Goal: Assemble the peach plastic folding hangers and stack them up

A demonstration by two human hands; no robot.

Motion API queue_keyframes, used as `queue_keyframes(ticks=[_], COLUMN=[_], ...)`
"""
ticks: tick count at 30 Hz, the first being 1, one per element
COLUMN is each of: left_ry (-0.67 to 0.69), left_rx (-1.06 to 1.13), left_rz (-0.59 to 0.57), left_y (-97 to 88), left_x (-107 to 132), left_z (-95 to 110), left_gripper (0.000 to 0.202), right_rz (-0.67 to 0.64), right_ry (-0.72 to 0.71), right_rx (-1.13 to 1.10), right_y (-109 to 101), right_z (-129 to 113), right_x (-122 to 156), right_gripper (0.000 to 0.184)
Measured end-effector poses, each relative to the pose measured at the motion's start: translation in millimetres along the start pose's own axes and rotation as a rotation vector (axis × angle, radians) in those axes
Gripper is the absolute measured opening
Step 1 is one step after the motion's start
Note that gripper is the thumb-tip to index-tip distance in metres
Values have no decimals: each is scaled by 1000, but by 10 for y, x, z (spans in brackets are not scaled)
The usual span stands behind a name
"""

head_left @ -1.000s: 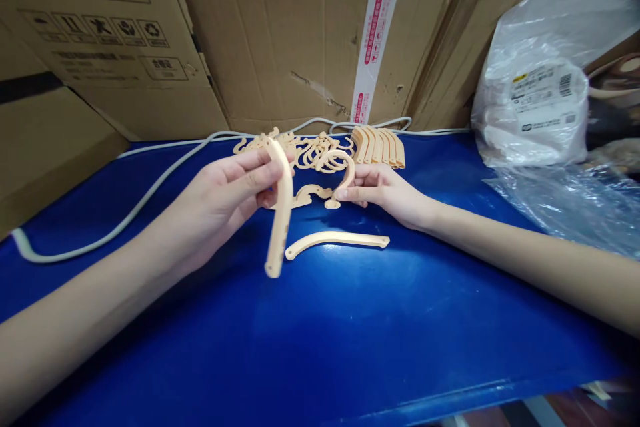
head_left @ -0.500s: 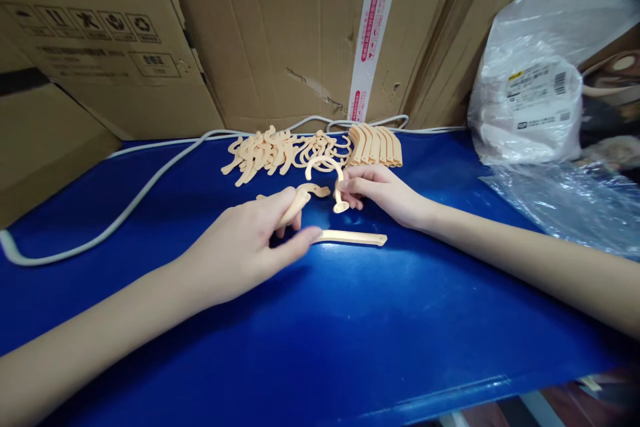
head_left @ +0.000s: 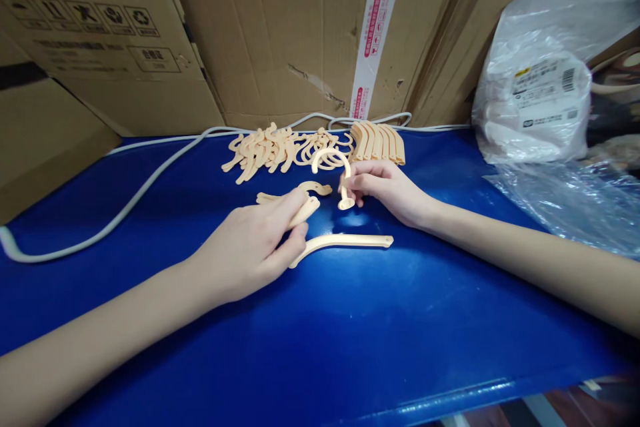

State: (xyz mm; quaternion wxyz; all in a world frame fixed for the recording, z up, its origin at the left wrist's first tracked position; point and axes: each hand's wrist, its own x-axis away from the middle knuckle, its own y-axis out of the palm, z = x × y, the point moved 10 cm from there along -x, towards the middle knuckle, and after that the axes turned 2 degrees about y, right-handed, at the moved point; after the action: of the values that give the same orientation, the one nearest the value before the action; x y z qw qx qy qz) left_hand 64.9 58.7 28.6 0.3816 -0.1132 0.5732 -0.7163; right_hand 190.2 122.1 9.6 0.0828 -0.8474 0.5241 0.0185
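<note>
My right hand (head_left: pixel 377 185) pinches a beige plastic hook (head_left: pixel 331 155) by its stem, with the round curve upward and a small flared foot at the bottom. In my left hand (head_left: pixel 260 240) is a curved beige plastic piece (head_left: pixel 305 212), its rounded end poking out past the fingers. A longer bent beige arm (head_left: pixel 345 241) lies on the blue surface just right of my left thumb. Behind my left fingers rests an S-shaped beige piece (head_left: pixel 316 187), partly hidden by the hand. The two held parts are apart from each other.
At the back of the blue tabletop (head_left: pixel 320 347) lie a heap of wavy pieces (head_left: pixel 263 150), several hooks (head_left: pixel 320 140) and a neat row of bent arms (head_left: pixel 379 141). A white cable (head_left: pixel 155 183) runs along cardboard boxes (head_left: pixel 280 33). A plastic-wrapped bundle (head_left: pixel 533 107) stands at right.
My left hand has turned the curved piece, so its end now points right, and the thumb has drawn back from the long bent arm. The hook appears slightly farther right and higher.
</note>
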Motion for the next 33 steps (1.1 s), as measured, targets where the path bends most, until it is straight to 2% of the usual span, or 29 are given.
queue_keyframes(ticks=[5, 12, 15, 23, 29, 33], left_ry=[-19, 38, 58, 62, 114, 144], left_rx=[-38, -119, -142, -188, -171, -137], left_rz=[33, 20, 27, 53, 85, 77], left_y=[-7, 34, 25, 19, -3, -19], left_x=[-27, -7, -13, -4, 6, -1], left_z=[-96, -45, -24, -31, 3, 43], left_gripper=[28, 35, 33, 30, 31, 30], right_rz=[12, 34, 51, -43, -9, 17], right_ry=[22, 56, 64, 129, 133, 150], right_rx=[-69, -80, -140, -275, -339, -383], right_y=[-10, -32, -29, 169, 100, 62], right_z=[3, 33, 28, 48, 103, 141], right_x=[13, 9, 3, 20, 1, -2], right_gripper=[14, 9, 15, 20, 18, 24])
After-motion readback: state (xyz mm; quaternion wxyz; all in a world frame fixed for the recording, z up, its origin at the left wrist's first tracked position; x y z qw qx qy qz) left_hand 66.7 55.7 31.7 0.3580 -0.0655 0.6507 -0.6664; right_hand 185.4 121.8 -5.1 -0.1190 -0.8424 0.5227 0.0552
